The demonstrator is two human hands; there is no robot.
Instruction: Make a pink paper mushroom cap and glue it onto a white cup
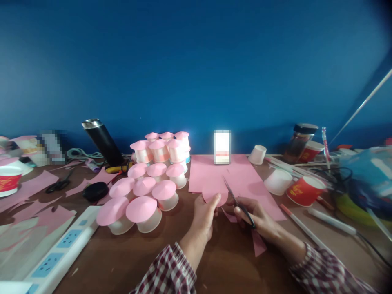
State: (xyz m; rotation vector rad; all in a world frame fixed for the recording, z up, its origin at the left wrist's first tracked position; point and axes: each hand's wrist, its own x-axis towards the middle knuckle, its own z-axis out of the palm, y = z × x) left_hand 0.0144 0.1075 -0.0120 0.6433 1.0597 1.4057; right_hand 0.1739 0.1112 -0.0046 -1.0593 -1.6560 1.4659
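My left hand [204, 216] pinches a round pink paper piece [212, 191], thumb on top. In my right hand [257, 216] is a pair of dark-handled scissors [243, 208], its blades pointing up and away beside the paper's right edge. Whether the blades touch the paper, I cannot tell. A narrow pink paper strip [259, 243] shows below my right hand. Beyond both hands lie large pink paper sheets [241, 173]. To the left stand several white paper cups [150, 220] capped with pink paper cones [141, 208].
A phone [222, 147] leans at the blue wall. On the left are a power strip [61, 249], a black bottle [102, 141], another pair of scissors [58, 185] and pink offcuts [33, 185]. Rightward lie a red cup [306, 190], white cups [278, 181] and a corded white tool [332, 220].
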